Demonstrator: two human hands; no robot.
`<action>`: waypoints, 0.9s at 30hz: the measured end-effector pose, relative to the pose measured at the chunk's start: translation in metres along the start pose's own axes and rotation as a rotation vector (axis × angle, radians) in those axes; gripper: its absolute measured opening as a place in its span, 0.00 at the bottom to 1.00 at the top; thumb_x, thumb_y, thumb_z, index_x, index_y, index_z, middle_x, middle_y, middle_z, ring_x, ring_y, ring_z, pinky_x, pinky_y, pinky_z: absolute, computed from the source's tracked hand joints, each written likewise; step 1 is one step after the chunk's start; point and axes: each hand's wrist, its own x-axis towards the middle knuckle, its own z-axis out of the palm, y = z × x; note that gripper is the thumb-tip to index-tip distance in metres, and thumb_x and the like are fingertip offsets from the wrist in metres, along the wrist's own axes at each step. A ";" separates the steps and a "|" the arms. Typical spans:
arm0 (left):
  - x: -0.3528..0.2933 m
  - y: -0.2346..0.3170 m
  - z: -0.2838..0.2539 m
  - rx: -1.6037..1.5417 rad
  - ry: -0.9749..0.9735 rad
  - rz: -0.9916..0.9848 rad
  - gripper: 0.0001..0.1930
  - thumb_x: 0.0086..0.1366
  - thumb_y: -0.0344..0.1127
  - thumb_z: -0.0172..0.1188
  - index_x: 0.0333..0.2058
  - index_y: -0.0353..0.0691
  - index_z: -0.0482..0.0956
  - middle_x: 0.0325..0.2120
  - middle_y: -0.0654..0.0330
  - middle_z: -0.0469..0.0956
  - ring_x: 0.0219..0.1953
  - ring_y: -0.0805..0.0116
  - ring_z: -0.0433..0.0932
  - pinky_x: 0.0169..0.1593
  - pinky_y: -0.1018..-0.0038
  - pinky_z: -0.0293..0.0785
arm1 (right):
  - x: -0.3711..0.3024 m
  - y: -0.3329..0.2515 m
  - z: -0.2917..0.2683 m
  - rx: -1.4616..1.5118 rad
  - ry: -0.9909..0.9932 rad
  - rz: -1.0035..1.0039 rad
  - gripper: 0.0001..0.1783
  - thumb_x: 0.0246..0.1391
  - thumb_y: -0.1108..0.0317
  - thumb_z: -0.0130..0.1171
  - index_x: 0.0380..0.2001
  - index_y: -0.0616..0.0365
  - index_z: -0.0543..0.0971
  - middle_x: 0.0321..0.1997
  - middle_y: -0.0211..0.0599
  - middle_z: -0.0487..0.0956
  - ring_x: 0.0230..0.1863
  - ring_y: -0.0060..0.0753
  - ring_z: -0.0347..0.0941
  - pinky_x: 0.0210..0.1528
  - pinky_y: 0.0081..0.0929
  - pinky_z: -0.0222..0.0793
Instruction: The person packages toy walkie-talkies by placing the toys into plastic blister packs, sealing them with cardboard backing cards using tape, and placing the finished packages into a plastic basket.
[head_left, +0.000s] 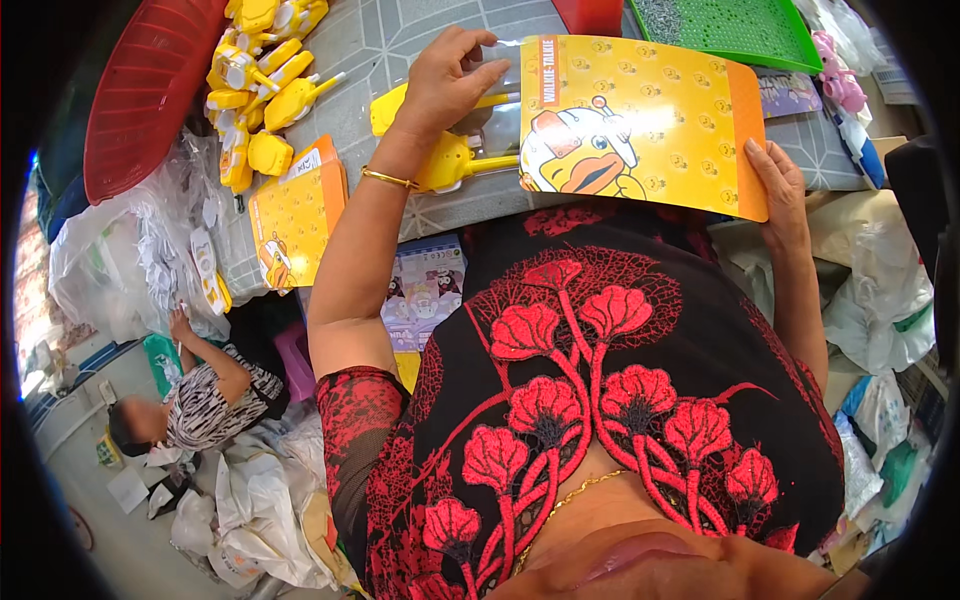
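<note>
My right hand (778,190) grips the orange right edge of a yellow printed packaging card (680,130) with a cartoon duck, thumb on its face. The card is tilted over the grey table. My left hand (450,82) is beside the card's left end, fingers half bent and thumb apart from the forefinger. A clear plastic cover (505,125) shows at that end, close to my left fingertips; whether they touch it I cannot tell. Under my left wrist lie yellow toy walkie-talkies (445,165) with antennas, partly hidden by the arm and card.
A pile of yellow-and-white toys (250,90) lies at the left, near a red basket (150,100) and more duck cards (300,215). A green tray (740,35) of small grey pieces stands at the far right. Another person (215,390) sits lower left among plastic bags.
</note>
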 end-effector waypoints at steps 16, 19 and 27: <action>-0.001 0.001 -0.006 0.159 -0.067 0.118 0.11 0.54 0.31 0.63 0.37 0.38 0.78 0.30 0.60 0.75 0.34 0.65 0.73 0.40 0.73 0.68 | 0.014 0.017 -0.001 -0.024 -0.016 -0.048 0.11 0.59 0.65 0.54 0.37 0.63 0.76 0.34 0.31 0.79 0.30 0.14 0.74 0.33 0.12 0.69; -0.013 0.039 -0.011 0.353 0.116 0.384 0.13 0.52 0.33 0.65 0.38 0.39 0.78 0.35 0.57 0.76 0.39 0.56 0.73 0.44 0.66 0.68 | 0.015 0.022 -0.002 -0.053 -0.001 -0.052 0.11 0.59 0.65 0.55 0.36 0.63 0.76 0.33 0.30 0.78 0.29 0.14 0.73 0.33 0.12 0.68; -0.112 0.075 0.003 0.335 -0.056 0.287 0.18 0.46 0.36 0.70 0.37 0.41 0.77 0.36 0.59 0.74 0.38 0.60 0.72 0.46 0.66 0.65 | 0.019 0.019 -0.011 -0.082 0.056 -0.087 0.09 0.58 0.66 0.56 0.35 0.63 0.76 0.32 0.29 0.78 0.29 0.13 0.73 0.31 0.11 0.67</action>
